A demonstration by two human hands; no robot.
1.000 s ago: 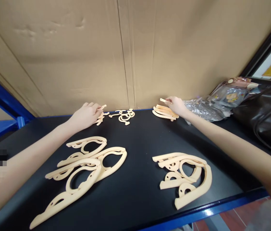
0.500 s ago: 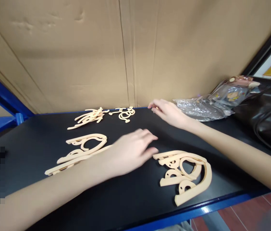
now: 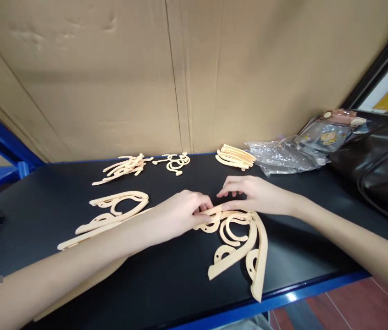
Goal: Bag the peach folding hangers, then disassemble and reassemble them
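Observation:
My left hand (image 3: 190, 210) is closed, thumb and fingers pinching the far end of a beige folding hanger (image 3: 259, 247) lying on the black table. Beside it, my right hand (image 3: 249, 195) has its thumb touching the same arm of that hanger, while its other fingers are apart from the thumb, curled just beyond. The hanger's hook and holed loops face up, and its other arms fan toward the table's front edge. Left of my hands lie more folding hangers (image 3: 135, 199), partly covered by my left forearm.
Along the back lie a pile of thin beige pieces (image 3: 125, 167), small hooked pieces (image 3: 176, 162) and a stack of curved strips (image 3: 235, 157). Clear plastic wrapping (image 3: 279, 156) and a dark leather bag (image 3: 386, 160) are at the right. A cardboard wall (image 3: 118, 82) stands behind.
My right hand has come nearer from the back stack, uncovering it, to the hanger. My left hand has taken hold of the hanger's end, and the hanger has shifted left and turned.

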